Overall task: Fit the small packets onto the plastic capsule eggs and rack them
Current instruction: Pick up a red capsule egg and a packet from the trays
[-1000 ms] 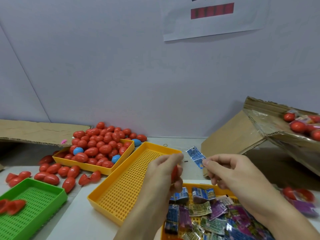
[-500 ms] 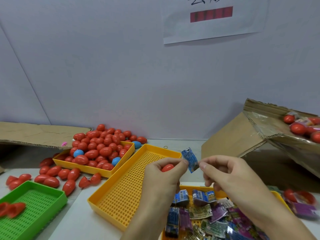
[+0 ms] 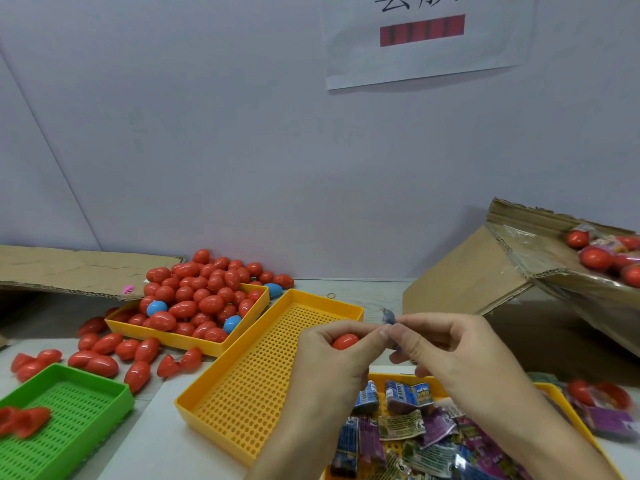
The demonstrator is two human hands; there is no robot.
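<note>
The small blue foil packet (image 3: pixel 388 317), which a second ago stood clear of the egg, is now pressed against the red plastic capsule egg (image 3: pixel 345 341). The right hand (image 3: pixel 446 344) pinches the packet; the left hand (image 3: pixel 332 355) grips the egg, and both hands have come together. I judge the fitting has begun. Under them lies the perforated yellow plastic tray (image 3: pixel 242 386), holding nothing, probably where the egg goes next.
</note>
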